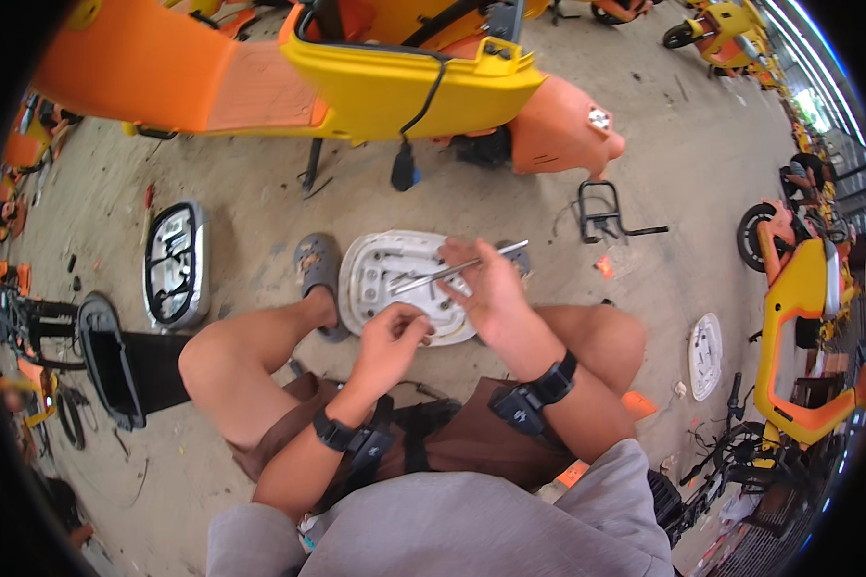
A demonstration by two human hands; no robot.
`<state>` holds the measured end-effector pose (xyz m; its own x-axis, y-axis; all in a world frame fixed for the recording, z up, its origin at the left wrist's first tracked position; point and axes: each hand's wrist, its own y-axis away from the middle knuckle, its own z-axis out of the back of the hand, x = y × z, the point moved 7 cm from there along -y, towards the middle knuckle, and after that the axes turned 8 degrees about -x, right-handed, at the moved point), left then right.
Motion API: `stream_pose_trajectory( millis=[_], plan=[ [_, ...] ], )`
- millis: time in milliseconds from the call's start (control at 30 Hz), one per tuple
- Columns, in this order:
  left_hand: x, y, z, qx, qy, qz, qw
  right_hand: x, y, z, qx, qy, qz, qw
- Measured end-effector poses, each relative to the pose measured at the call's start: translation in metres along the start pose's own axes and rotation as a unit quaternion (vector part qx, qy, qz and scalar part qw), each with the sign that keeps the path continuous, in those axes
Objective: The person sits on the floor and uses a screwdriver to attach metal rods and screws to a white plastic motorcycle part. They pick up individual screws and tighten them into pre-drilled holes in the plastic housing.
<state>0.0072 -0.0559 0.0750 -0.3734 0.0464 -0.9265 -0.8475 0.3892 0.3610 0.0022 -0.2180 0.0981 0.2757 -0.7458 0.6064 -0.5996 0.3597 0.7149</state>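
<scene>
A white oval plastic seat base (358, 288) with ribs and holes lies on the floor between my feet. Over its right part, my right hand (491, 293) holds a long thin silver metal rod (423, 280) between thumb and fingers, tilted up to the right. My left hand (392, 332) is closed at the base's near edge, fingers curled together. Whatever those fingertips may pinch is too small or hidden to make out. Both wrists wear black strapped devices.
A yellow and orange scooter body (404, 91) stands just ahead. At left are another seat base with a black frame (175, 264) and a black bin-like part (111, 361). To the right lie a black metal bracket (601, 213), a white panel (705, 356) and a yellow scooter frame (779, 337).
</scene>
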Motion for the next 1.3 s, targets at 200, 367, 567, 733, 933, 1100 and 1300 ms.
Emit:
stream_pose_trajectory(
  millis=[200, 367, 567, 733, 933, 1100, 1300],
  plan=[
    [0.01, -0.011, 0.011, -0.029, 0.072, -0.005, 0.997, -0.006, 0.001, -0.007, 0.073, 0.042, -0.004, 0.996],
    [0.012, -0.013, 0.012, -0.06, -0.014, -0.044, 0.997, 0.015, 0.016, -0.013, 0.09, 0.039, 0.01, 0.995],
    [0.006, -0.009, 0.003, 0.001, 0.025, 0.011, 1.0, 0.014, 0.019, -0.021, 0.152, 0.025, -0.013, 0.988],
    [0.002, -0.004, -0.01, 0.079, 0.014, -0.03, 0.996, -0.002, 0.015, -0.021, 0.134, 0.139, 0.011, 0.981],
    [0.005, -0.005, -0.007, 0.061, 0.111, 0.07, 0.989, 0.008, 0.014, -0.012, 0.109, 0.139, 0.041, 0.983],
    [-0.001, -0.001, -0.018, 0.105, 0.029, 0.043, 0.993, -0.005, 0.009, -0.01, 0.108, 0.213, 0.085, 0.967],
    [-0.006, 0.006, -0.018, 0.109, -0.014, 0.045, 0.993, -0.02, 0.01, -0.015, 0.109, 0.241, 0.074, 0.962]
  ],
)
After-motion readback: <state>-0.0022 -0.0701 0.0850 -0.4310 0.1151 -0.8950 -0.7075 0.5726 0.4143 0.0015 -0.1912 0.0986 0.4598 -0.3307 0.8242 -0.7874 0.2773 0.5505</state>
